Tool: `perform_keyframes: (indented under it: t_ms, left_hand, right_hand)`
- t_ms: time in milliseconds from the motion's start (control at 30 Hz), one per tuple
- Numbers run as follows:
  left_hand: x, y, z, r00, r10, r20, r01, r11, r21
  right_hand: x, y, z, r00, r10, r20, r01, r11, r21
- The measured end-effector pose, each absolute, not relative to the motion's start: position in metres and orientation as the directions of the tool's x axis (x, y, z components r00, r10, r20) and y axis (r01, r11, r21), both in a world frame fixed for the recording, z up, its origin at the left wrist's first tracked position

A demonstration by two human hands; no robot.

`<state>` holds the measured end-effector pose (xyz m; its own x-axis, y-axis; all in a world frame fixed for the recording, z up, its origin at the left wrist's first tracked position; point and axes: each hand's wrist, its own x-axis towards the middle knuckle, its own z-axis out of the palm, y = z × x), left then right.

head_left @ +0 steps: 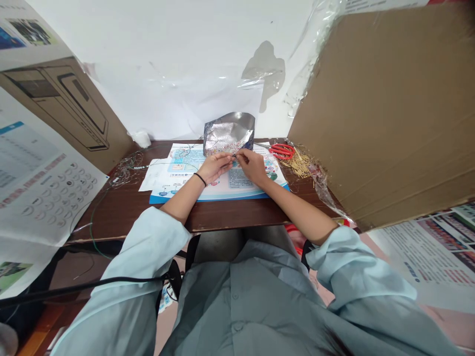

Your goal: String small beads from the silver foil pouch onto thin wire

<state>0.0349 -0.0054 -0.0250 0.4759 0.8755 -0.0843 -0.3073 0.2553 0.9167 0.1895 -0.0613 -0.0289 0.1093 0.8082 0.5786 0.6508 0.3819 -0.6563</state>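
Note:
My left hand (215, 168) and my right hand (253, 166) meet over the middle of the desk, fingertips pinched close together. Between them is a tiny dark thing, too small to make out. Just behind the fingers stands an opened silver foil bag (227, 131), with many small pinkish beads (224, 147) at its mouth. Printed sheets (237, 194) with blue edges lie under both hands. A thin line with a few pale beads (139, 167) on it runs from the left toward my left hand.
Red-handled scissors (281, 151) lie right of the bag, beside a heap of thin golden sticks or pins (300, 164). Tangled clear line (128, 170) sits on the desk's left. Cardboard panels (386, 109) wall both sides, and a black cable (92, 284) crosses at lower left.

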Motion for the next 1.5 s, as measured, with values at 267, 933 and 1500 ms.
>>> perform_keyframes:
  t_ms: [267,933,1500]
  left_hand:
    - [0.034,0.001,-0.028,0.528,0.848,-0.052,-0.302,0.245,0.921]
    - [0.034,0.001,-0.033,0.533,0.845,-0.049,-0.317,0.253,0.914]
    - [0.034,0.006,-0.039,0.547,0.837,-0.018,-0.283,0.205,0.937]
  right_hand:
    - [0.189,-0.059,-0.029,0.081,0.794,0.603,0.651,0.416,-0.635]
    - [0.188,-0.061,-0.034,0.049,0.767,0.639,0.818,0.337,-0.466]
    - [0.187,-0.063,-0.031,0.038,0.794,0.607,0.843,0.301,-0.447]
